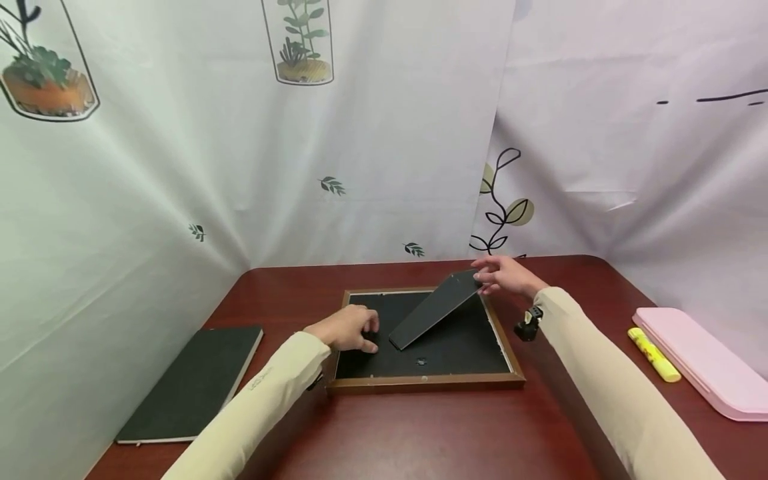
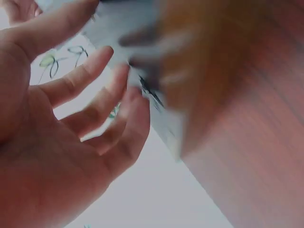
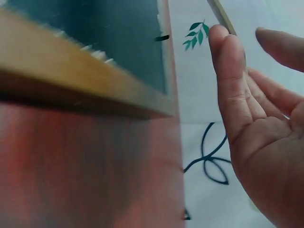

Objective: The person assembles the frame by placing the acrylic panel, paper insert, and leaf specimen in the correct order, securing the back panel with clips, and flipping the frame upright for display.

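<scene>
A brown-edged picture frame (image 1: 426,383) lies on its face with its black backing (image 1: 372,363) up. Its black easel stand (image 1: 435,310) is swung up at a slant from the backing. My right hand (image 1: 507,275) is at the raised end of the stand; in the right wrist view its fingers (image 3: 230,71) are nearly straight against the stand's thin edge (image 3: 222,14), with the thumb apart. Over the left part of the backing hovers my left hand (image 1: 348,328), fingers loosely bent around nothing. The left wrist view shows its fingers (image 2: 95,111) spread beside the frame's blurred side.
A black-covered book (image 1: 192,383) lies at the left edge of the reddish-brown table (image 1: 456,433). On the right are a yellow marker (image 1: 654,355) and a pink case (image 1: 702,357). White curtains (image 1: 390,133) with plant prints hang behind and at the sides.
</scene>
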### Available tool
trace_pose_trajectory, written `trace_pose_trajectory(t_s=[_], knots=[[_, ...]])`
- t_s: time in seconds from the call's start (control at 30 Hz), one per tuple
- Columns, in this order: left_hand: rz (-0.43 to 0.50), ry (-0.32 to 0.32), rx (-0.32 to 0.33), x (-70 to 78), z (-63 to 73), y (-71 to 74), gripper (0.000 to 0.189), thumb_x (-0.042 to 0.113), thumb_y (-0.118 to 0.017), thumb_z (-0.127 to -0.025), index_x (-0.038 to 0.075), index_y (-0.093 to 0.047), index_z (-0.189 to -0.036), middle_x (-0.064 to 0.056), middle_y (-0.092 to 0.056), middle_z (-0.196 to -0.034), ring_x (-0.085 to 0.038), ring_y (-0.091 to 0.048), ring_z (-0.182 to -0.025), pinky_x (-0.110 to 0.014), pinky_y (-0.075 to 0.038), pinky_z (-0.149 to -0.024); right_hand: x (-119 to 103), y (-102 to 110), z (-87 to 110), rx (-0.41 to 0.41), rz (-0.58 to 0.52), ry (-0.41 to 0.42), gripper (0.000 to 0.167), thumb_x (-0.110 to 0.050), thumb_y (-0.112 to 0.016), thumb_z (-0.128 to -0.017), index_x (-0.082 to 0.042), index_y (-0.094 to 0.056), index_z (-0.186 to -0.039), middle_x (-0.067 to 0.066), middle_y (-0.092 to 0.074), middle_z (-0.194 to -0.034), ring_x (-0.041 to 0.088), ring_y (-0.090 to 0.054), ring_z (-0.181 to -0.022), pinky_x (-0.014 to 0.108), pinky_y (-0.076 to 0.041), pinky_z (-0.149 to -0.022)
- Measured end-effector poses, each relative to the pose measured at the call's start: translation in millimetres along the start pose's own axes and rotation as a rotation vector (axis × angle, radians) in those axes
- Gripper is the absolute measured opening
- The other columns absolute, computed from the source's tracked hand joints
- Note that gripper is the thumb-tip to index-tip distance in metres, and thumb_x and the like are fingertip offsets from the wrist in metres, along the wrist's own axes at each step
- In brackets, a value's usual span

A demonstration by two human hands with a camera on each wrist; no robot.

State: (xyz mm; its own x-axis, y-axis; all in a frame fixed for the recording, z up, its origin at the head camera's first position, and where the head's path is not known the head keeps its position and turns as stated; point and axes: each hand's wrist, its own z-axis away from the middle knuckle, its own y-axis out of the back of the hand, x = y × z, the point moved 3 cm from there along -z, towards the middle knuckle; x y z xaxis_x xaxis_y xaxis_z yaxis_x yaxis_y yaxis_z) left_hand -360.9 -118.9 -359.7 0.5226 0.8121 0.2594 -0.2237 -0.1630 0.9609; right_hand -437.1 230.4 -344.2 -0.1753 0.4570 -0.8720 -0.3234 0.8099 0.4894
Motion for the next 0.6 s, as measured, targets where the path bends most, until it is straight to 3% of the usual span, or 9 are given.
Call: trace_pose_trajectory(t_s=[0.07,0.13,0.23,0.4,0.5,0.6], knots=[[-0.012,0.040,0.048,-11.3,12.1,1.1,0.027,0.025,-0.083,-0.083,0.012,-0.065,-0.100,-0.007,-0.058,-0.100,-0.027,-0.051,-0.103,-0.043,-0.045,-0.089,10,-2,4.2,-0.013,-0.087,-0.022,0.053,-0.011,-0.058,-0.101,0.006,-0.038,-0.148,0.010,-0.069,-0.107,0.019,-0.073,-0.089,0.035,-0.060,-0.082],[0.002,0.087,0.091,-24.7,22.6,2.5,0.026,0.025,-0.083,-0.083,0.013,-0.065,-0.098,-0.009,-0.056,-0.104,-0.031,-0.048,-0.108,-0.045,-0.043,-0.089,17,-4,8.0,-0.020,-0.107,-0.028,0.055,-0.011,-0.056,-0.102,0.006,-0.035,-0.150,0.008,-0.070,-0.107,0.019,-0.073,-0.091,0.031,-0.060,-0.079],[0.053,0.141,0.127,-42.8,34.0,3.5,0.026,0.024,-0.082,-0.084,0.012,-0.063,-0.098,-0.010,-0.054,-0.107,-0.029,-0.048,-0.104,-0.044,-0.043,-0.085,24,-8,13.9,-0.013,0.026,-0.003,0.054,-0.012,-0.057,-0.101,0.008,-0.038,-0.147,0.017,-0.070,-0.112,0.021,-0.070,-0.094,0.030,-0.057,-0.074],[0.190,0.117,0.128,-53.1,40.4,0.8,0.026,0.015,-0.076,-0.089,0.005,-0.059,-0.107,-0.008,-0.064,-0.099,-0.017,-0.058,-0.086,-0.035,-0.050,-0.077,27,-15,22.2,0.077,0.383,0.061,0.047,-0.014,-0.066,-0.096,0.006,-0.052,-0.136,0.024,-0.067,-0.120,0.030,-0.067,-0.103,0.039,-0.056,-0.079],[0.250,0.107,0.124,-53.5,39.7,-0.6,0.030,0.012,-0.073,-0.091,0.002,-0.057,-0.114,-0.008,-0.066,-0.097,-0.014,-0.061,-0.084,-0.034,-0.052,-0.076,24,-18,26.4,0.076,0.433,0.043,0.052,-0.013,-0.072,-0.091,0.006,-0.052,-0.135,0.028,-0.063,-0.124,0.029,-0.067,-0.098,0.040,-0.058,-0.078],[0.301,0.128,0.114,-54.1,38.4,-2.2,0.038,0.013,-0.071,-0.092,-0.001,-0.054,-0.123,-0.011,-0.066,-0.100,-0.014,-0.063,-0.080,-0.034,-0.053,-0.075,21,-23,31.8,0.009,0.388,-0.039,0.064,-0.012,-0.077,-0.087,0.008,-0.045,-0.139,0.033,-0.057,-0.127,0.025,-0.067,-0.088,0.037,-0.060,-0.070]])
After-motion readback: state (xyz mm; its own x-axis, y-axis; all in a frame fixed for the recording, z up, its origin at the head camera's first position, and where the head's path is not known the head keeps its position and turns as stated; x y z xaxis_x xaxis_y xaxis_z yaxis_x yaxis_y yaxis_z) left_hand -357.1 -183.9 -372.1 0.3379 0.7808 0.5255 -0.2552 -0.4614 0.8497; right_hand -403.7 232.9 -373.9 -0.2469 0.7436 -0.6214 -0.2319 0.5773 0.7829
